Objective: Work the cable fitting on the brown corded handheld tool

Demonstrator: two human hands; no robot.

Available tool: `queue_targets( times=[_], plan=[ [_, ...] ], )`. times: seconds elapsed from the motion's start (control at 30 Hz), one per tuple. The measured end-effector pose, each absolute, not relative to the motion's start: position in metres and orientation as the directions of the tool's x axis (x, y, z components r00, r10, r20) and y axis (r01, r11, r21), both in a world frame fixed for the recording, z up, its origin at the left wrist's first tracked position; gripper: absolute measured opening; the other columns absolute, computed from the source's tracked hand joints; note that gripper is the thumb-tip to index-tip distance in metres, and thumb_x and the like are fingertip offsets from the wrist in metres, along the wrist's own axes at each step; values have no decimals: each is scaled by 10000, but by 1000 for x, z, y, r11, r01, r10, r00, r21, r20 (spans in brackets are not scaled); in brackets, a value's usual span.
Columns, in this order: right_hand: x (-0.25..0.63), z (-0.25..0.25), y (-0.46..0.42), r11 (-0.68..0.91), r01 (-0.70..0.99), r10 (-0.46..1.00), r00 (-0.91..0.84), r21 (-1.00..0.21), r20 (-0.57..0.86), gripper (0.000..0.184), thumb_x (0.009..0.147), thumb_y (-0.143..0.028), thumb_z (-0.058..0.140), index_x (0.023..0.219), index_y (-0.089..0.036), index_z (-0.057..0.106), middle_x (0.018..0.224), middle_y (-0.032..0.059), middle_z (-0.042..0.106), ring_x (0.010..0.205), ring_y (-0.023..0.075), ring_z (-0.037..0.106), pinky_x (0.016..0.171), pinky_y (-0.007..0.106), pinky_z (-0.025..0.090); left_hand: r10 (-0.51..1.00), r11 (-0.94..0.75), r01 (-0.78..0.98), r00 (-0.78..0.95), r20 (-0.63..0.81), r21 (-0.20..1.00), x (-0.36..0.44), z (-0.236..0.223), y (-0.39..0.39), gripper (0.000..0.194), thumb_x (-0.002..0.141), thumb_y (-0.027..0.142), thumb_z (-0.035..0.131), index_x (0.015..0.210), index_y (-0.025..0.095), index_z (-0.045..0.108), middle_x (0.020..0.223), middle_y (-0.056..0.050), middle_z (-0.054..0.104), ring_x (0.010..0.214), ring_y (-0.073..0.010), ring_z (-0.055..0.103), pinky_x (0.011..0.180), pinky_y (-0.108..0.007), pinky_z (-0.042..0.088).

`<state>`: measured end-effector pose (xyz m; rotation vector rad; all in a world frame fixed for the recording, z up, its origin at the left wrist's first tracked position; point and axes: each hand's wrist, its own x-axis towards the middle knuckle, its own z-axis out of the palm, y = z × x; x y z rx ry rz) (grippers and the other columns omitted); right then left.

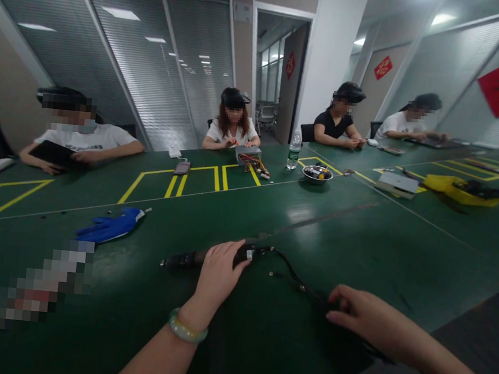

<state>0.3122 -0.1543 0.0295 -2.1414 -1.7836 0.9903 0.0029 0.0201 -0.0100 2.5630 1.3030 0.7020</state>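
Note:
A black electric screwdriver (pixel 184 259) lies on the green table with its narrow tip toward the left. My left hand (pixel 220 266) is wrapped over its body from above, hiding the middle part. From the tool's right end a black cable (pixel 288 265) curves along the tabletop toward my right hand (pixel 355 309). The fingers of that hand are curled and closed around the cable, which passes under the palm and shows again below the wrist.
A blue glove (pixel 113 227) lies to the left, near a blurred-out object (pixel 43 285). Farther back stand a water bottle (pixel 294 150) and a metal bowl (pixel 316 179) of small parts. A yellow tray (pixel 463 194) is at the right. Several people sit across the table.

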Motion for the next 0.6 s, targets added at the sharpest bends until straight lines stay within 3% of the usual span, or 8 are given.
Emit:
queue_targets(
  times=[0.2,0.3,0.43,0.6],
  plan=[
    [253,20,-152,-241,723,959,72,-647,-276,219,852,-349,592,1044,-260,647,906,9,679,693,156,627,594,248,427,789,-609,733,521,325,302,4,-2,16,511,895,443,579,1366,271,483,1266,-67,592,1160,-271,528,1005,-458,369],
    [226,18,-136,-190,757,976,78,-625,-203,199,816,-330,658,974,-214,624,815,1,667,715,152,626,585,231,389,783,-611,748,523,337,258,5,0,15,523,872,477,599,1351,290,508,1243,-62,599,1121,-272,534,948,-431,387],
    [209,20,-120,-184,782,970,46,-595,-239,159,802,-282,683,901,-201,589,809,-1,658,682,144,635,553,225,367,773,-622,742,533,342,250,5,1,14,468,881,497,575,1305,299,555,1223,-53,605,1101,-264,527,915,-413,379],
    [200,26,-93,-155,832,978,52,-533,-203,279,821,-236,647,1085,-197,567,927,45,669,679,155,661,612,241,442,775,-621,734,526,350,274,4,1,14,404,898,454,562,1274,307,573,1204,-35,612,1080,-245,526,899,-403,365]
  ],
)
